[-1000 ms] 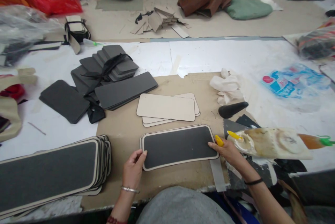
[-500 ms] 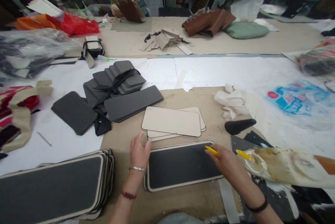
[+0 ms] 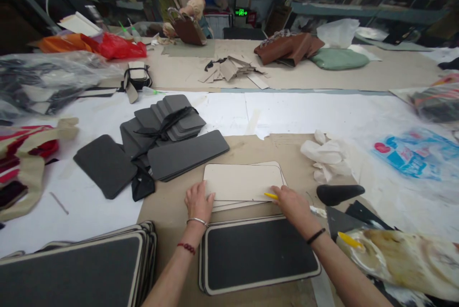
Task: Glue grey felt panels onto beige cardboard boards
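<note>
Two or more cream panels with rounded corners [image 3: 238,180] lie loosely stacked ahead of me. At the left end of the top panel, my left hand [image 3: 199,202] has its thumb and fingers closed on the edge. My right hand [image 3: 292,204] grips a slim yellow plastic stick [image 3: 271,195], its fingers also at the panel's right end. Closer to me rests a stack of black panels with cream borders [image 3: 260,254], partly under my right forearm. A taller stack of similar bordered panels [image 3: 71,268] stands at lower left.
Dark grey pieces [image 3: 188,154], some tied with black strips, lie left of centre. On the right are crumpled white paper [image 3: 326,154], a black curved object [image 3: 339,193] and a glue-stained board [image 3: 405,257] with another yellow stick [image 3: 349,240]. Across the table a person [image 3: 188,5] handles a brown bag.
Both hands have moved forward from the black bordered panel to the cream panels and now touch the top one's ends. The yellow stick stays in my right hand. The camera view has tilted up.
</note>
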Action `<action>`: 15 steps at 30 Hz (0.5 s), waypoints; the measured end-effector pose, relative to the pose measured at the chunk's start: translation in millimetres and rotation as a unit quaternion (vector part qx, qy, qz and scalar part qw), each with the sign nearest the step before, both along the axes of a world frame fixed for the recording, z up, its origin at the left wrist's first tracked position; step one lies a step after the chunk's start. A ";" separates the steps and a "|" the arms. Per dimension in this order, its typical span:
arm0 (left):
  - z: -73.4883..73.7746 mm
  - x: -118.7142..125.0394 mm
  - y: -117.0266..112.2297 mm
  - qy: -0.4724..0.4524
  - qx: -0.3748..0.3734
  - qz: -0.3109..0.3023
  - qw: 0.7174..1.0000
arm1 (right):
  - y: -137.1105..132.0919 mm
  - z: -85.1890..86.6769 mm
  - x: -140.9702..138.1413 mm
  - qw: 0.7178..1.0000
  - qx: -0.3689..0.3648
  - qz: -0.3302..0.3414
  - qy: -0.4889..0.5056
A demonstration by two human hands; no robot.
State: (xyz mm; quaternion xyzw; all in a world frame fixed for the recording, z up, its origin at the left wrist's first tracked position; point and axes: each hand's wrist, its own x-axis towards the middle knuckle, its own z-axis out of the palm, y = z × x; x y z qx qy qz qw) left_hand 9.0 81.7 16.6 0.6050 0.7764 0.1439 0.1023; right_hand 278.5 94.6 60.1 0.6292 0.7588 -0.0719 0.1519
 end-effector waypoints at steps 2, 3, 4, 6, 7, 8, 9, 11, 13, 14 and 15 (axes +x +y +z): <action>-4.8 -1.9 -10.4 -0.006 0.030 -0.024 0.999 | 2.9 5.2 4.0 1.000 0.011 -0.011 0.009; -7.7 -3.4 -15.8 -0.015 0.049 -0.038 0.998 | 4.2 9.6 4.0 0.999 0.029 -0.018 0.027; -10.6 -5.4 -21.0 -0.026 0.071 -0.053 0.996 | 5.5 15.4 2.2 0.996 0.057 -0.022 0.060; -15.4 -10.8 -29.5 -0.051 0.114 -0.089 0.988 | 9.0 30.5 -7.3 0.977 0.127 -0.017 0.170; -17.1 -14.0 -32.5 -0.062 0.133 -0.110 0.983 | 11.5 39.0 -15.0 0.958 0.157 -0.014 0.238; -18.1 -17.3 -34.4 -0.067 0.144 -0.132 0.978 | 14.7 47.3 -24.2 0.935 0.178 -0.013 0.306; -18.7 -20.5 -35.3 -0.068 0.148 -0.153 0.975 | 18.4 54.6 -34.5 0.910 0.189 -0.018 0.367; -18.8 -26.5 -34.7 -0.061 0.137 -0.191 0.970 | 26.9 63.5 -56.7 0.868 0.197 -0.035 0.456; -18.8 -31.0 -32.2 -0.053 0.116 -0.213 0.969 | 34.9 62.8 -78.0 0.842 0.187 -0.050 0.503; -19.0 -32.8 -30.8 -0.051 0.107 -0.219 0.968 | 38.1 59.4 -87.8 0.836 0.177 -0.056 0.516; -19.4 -34.2 -29.6 -0.051 0.101 -0.222 0.968 | 40.4 54.4 -97.1 0.832 0.160 -0.064 0.527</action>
